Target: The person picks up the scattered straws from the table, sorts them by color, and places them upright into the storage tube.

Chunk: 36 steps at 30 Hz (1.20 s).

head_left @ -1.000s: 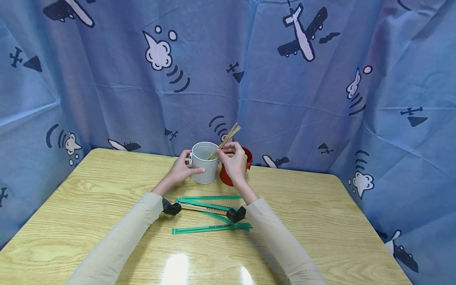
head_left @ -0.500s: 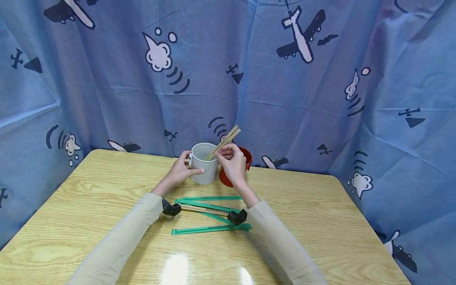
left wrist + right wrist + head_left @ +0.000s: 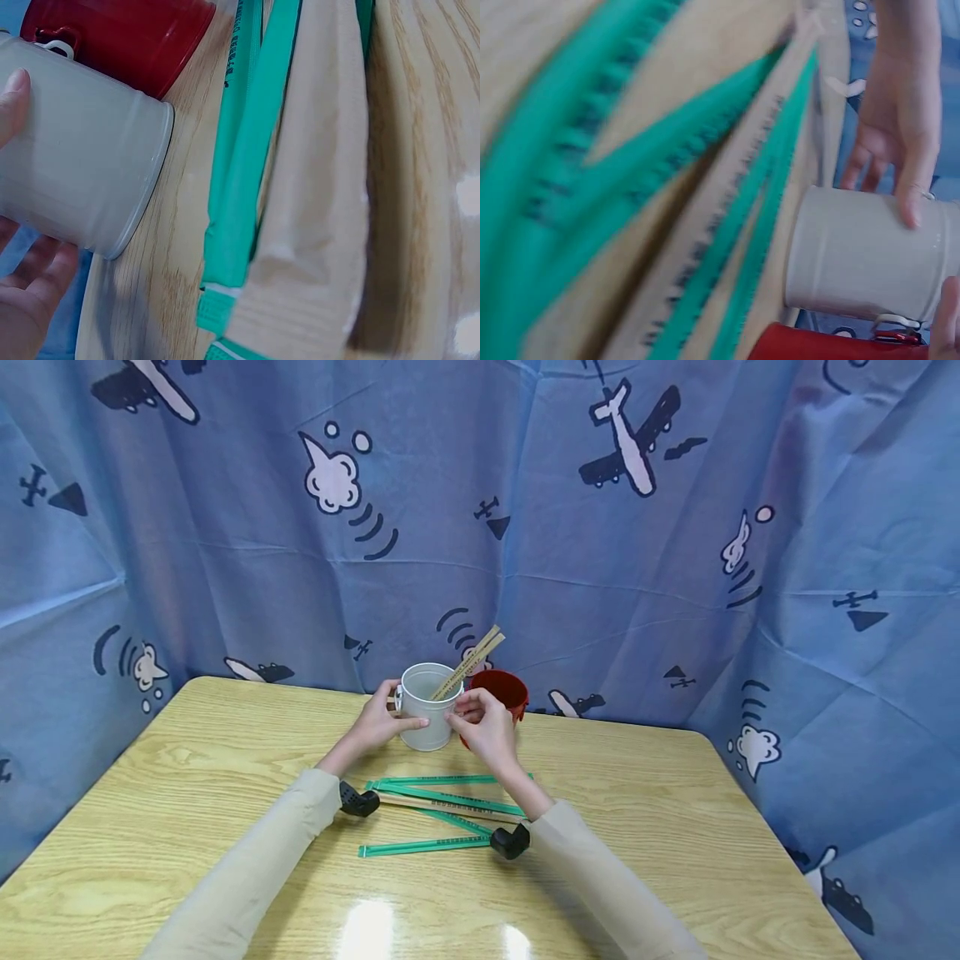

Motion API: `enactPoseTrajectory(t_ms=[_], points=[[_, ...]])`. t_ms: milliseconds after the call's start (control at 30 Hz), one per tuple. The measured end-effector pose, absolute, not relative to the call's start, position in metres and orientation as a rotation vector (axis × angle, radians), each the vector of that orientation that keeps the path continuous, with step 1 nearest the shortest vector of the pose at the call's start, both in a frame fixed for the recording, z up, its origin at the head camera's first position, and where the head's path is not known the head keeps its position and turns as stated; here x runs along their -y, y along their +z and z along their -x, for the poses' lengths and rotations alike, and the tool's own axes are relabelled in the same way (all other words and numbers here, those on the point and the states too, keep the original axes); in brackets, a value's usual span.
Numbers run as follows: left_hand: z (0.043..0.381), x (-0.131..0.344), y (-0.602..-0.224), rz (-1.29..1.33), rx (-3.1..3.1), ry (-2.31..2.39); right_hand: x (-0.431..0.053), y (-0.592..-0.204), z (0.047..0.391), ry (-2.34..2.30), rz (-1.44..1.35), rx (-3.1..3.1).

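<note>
My left hand (image 3: 378, 718) grips the white bucket (image 3: 424, 729) from its left side, thumb across the front wall. Two long thin tan paper packets (image 3: 480, 653), printed with dark lettering, lean in this bucket and stick up over its right rim. Close by that rim is my right hand (image 3: 487, 731), with thumb and fingertips at the bucket's right side and the tan packets free of them. The left wrist view shows the white bucket (image 3: 82, 150) upright on the table, with a left fingertip (image 3: 13, 101) against its wall.
A red bucket (image 3: 510, 689) stands just right of the white one, partly behind my right hand. Nearer to me, several green packets (image 3: 427, 846) and a tan packet (image 3: 442, 807) lie crossed on the wooden table (image 3: 225, 760). A blue patterned curtain (image 3: 420, 510) hangs behind.
My right hand has let go of the two tan packets and moved slightly down; they have settled a little lower in the white bucket. My left hand keeps its grip.
</note>
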<state>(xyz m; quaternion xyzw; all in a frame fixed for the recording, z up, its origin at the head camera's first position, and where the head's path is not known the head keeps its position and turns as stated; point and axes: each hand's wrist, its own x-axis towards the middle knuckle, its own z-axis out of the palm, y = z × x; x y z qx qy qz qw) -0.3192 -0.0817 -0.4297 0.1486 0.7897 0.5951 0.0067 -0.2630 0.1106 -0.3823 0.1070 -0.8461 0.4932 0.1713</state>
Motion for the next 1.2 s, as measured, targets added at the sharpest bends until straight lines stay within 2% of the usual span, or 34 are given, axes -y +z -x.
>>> enactPoseTrajectory(t_ms=[633, 1200], points=[[0.32, 0.082, -0.43, -0.452, -2.463, 1.86, -0.122, -0.404, 0.231, 1.301, -0.478, 2.869], [0.32, 0.081, -0.431, -0.447, -2.472, 1.859, -0.13, -0.413, 0.221, 1.181, -0.583, 3.084]])
